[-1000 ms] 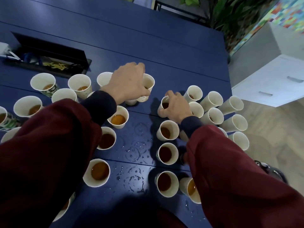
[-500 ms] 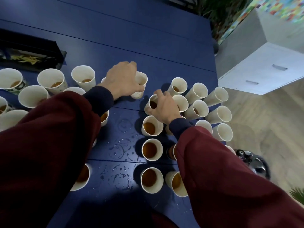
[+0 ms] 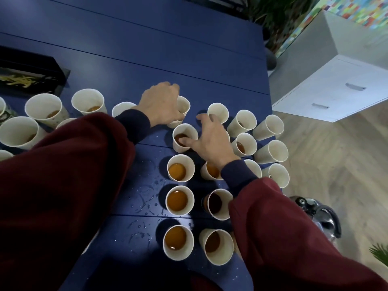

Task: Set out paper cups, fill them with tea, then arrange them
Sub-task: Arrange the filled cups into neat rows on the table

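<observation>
We see the blue table (image 3: 147,49), wet near its middle. Paper cups (image 3: 180,171) of tea stand in 2 near rows at the right. Our left hand (image 3: 161,103) curls round a far cup (image 3: 185,106). Our right hand (image 3: 212,141), fingers spread, rests its thumb on a tea-filled cup (image 3: 182,131) just nearer.

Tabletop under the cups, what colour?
Dark blue tabletop with plank-like seams. The head view, the only one, shows it clearly.
</observation>
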Available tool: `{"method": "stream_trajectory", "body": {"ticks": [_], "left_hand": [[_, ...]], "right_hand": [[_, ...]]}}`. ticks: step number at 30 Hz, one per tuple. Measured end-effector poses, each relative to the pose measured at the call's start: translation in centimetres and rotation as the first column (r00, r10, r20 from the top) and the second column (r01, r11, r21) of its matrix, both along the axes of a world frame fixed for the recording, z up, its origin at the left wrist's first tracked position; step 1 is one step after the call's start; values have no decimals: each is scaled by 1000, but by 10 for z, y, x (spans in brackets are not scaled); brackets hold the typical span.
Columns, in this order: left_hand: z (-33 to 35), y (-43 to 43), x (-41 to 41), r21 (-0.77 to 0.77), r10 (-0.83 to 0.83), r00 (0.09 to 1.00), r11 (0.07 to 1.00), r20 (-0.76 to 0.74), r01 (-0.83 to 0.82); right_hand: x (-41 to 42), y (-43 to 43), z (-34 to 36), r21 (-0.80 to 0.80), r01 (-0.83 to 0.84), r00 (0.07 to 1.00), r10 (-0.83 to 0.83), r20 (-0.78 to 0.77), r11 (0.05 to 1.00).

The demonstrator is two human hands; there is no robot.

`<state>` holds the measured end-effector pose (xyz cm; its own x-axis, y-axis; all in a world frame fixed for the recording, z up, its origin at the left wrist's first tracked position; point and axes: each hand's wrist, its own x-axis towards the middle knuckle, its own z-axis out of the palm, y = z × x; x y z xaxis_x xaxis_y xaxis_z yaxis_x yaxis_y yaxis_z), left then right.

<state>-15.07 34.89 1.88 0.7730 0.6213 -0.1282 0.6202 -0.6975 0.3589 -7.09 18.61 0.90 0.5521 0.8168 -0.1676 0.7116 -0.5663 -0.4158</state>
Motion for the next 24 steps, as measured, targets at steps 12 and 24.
{"method": "stream_trajectory", "body": {"ticks": [12, 24], "left_hand": [[-16, 0, 55, 33, -109, 992, 993, -62, 112], [-19, -17, 34, -45, 59, 998, 997, 26, -58]], "right_hand": [[45, -36, 3, 151, 148, 989, -147, -22, 977], [47, -35, 0, 18, 106, 994, -107, 27, 994]]}}
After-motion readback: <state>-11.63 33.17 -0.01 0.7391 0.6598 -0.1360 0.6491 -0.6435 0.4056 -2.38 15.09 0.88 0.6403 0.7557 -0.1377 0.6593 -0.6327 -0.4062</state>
